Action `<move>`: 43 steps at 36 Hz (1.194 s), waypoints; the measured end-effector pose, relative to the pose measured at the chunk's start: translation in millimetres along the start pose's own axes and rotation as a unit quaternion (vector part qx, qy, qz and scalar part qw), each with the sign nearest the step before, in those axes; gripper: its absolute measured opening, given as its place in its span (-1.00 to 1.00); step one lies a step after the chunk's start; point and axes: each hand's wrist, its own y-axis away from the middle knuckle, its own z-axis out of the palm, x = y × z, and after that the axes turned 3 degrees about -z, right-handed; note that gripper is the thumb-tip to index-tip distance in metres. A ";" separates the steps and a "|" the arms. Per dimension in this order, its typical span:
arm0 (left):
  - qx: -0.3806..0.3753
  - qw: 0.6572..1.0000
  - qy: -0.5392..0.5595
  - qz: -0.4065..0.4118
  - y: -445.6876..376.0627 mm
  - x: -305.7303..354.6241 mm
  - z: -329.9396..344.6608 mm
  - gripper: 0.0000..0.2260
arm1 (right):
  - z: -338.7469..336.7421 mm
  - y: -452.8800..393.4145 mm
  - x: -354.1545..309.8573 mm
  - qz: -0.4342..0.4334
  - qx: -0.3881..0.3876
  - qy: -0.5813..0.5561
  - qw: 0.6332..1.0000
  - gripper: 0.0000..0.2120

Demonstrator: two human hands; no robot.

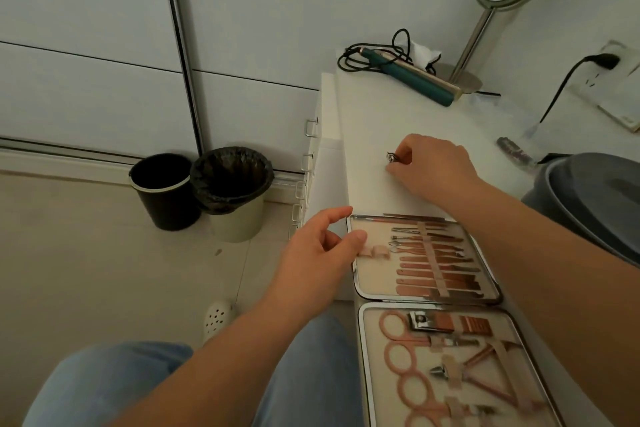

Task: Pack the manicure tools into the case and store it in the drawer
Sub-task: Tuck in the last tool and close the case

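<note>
On the white top, right hand [434, 163] fingers pinch a small tool [393, 157] — mostly hidden; left hand [317, 258] fingers spread.

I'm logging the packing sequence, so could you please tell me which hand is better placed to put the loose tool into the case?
Right. The right hand already pinches the small tool on the white top, beyond the open case. The left hand holds nothing and hovers at the case's left edge.
</note>
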 end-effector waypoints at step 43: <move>-0.046 0.999 -0.023 -0.019 10.1 7.3 -8.2 -0.50 | -19.7 78.0 -10.0 -0.093 -0.150 -0.222 0.959 -0.81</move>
